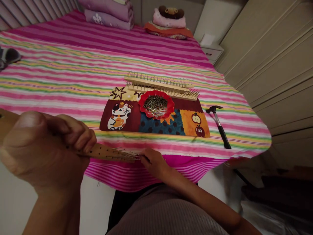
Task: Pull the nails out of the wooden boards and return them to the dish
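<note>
My left hand (56, 143) is wrapped around a wooden strip (99, 151) with rows of dark holes, held close to the camera at the left. Thin nails (122, 152) stick out slantwise from the strip's far end. At that end my right hand (154, 163) is closed, its fingertips pinched on a nail among the others; the fingers partly hide it. Beyond the hands, a red scalloped bowl (171, 109) full of loose nails (156, 105) rests on a patterned board (158, 129) with a cat picture.
Two wooden strips (156, 83) bristling with nails lie behind the bowl. A hammer (220, 127) with a black handle lies to the right on the striped cloth (61, 78). Folded bedding (110, 16) is stacked at the back, and a dark object (9, 57) sits far left.
</note>
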A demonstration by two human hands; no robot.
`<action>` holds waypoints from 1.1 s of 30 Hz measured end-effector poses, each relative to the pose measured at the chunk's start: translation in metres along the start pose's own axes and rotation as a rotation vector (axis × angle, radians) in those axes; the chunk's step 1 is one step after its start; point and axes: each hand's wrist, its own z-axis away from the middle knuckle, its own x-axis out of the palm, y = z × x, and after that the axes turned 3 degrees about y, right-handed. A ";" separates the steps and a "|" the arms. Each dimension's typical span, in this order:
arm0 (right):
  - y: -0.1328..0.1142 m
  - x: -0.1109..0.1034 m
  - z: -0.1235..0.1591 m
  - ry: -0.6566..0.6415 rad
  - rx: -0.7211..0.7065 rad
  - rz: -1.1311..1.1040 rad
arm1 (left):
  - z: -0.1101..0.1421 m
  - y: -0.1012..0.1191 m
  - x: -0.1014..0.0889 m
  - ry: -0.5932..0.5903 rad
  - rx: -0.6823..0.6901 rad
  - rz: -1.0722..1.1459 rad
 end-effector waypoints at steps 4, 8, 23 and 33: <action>-0.001 0.001 0.001 0.017 0.003 0.043 | -0.001 0.000 -0.001 -0.009 -0.028 0.010; 0.004 0.001 -0.002 0.067 0.043 -0.020 | -0.002 -0.001 -0.004 -0.012 -0.021 0.009; -0.017 -0.007 0.004 -0.001 0.074 -0.110 | -0.003 -0.002 -0.007 -0.064 -0.005 0.058; -0.020 -0.009 0.002 0.040 0.268 -0.162 | 0.001 0.004 0.003 -0.021 -0.048 0.057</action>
